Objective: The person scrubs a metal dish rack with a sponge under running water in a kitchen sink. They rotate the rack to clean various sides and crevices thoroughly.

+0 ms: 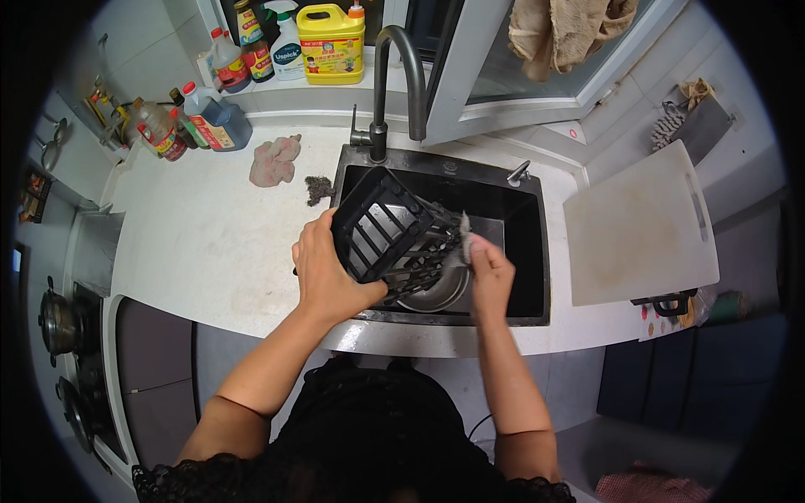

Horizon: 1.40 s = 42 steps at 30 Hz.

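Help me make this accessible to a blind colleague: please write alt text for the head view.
A person's left hand holds a black slotted rack over a dark sink while the right hand holds a greyish cloth at the rack's right side. A metal bowl sits in the sink below.

Bottles (pixel 216 121) stand at the back left corner of the bench (pixel 201 226), with a cloth (pixel 275 161) and a scouring pad (pixel 319 190) between them and the sink (pixel 524 260). A bowl (pixel 440 295) sits in the sink, below the rack (pixel 387 225).
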Available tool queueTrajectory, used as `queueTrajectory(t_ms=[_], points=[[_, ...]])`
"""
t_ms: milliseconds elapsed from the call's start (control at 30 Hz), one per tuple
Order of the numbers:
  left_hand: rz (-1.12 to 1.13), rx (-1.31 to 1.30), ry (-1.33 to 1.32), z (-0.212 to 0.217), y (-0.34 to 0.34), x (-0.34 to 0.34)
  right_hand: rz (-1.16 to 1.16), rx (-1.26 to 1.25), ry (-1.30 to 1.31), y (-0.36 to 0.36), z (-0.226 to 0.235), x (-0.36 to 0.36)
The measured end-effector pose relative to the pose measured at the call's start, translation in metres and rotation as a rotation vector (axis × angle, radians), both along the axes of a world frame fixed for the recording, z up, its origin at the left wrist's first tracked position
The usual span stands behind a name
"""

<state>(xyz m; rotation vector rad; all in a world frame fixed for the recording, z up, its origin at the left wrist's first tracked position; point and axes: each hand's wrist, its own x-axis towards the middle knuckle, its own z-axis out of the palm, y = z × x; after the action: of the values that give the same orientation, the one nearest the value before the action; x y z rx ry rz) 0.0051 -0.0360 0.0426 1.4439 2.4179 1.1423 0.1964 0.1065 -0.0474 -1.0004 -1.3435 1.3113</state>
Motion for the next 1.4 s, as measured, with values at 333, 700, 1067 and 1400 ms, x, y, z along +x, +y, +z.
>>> queueTrajectory(t_ms=[333,700,1067,1400], points=[[0.021,0.095,0.119,0.009,0.002,0.02,-0.049,-0.497,-0.018,-0.01,0.002,-0.033],[0.018,0.073,0.123,-0.006,0.01,0.011,-0.089,-0.297,0.022,0.003,-0.023,-0.036],[0.004,0.034,0.081,-0.006,0.015,0.014,-0.189,-0.159,-0.312,0.009,-0.028,-0.044],[-0.022,0.001,0.055,-0.003,0.011,0.006,-0.018,-0.348,-0.001,0.022,0.015,-0.022]])
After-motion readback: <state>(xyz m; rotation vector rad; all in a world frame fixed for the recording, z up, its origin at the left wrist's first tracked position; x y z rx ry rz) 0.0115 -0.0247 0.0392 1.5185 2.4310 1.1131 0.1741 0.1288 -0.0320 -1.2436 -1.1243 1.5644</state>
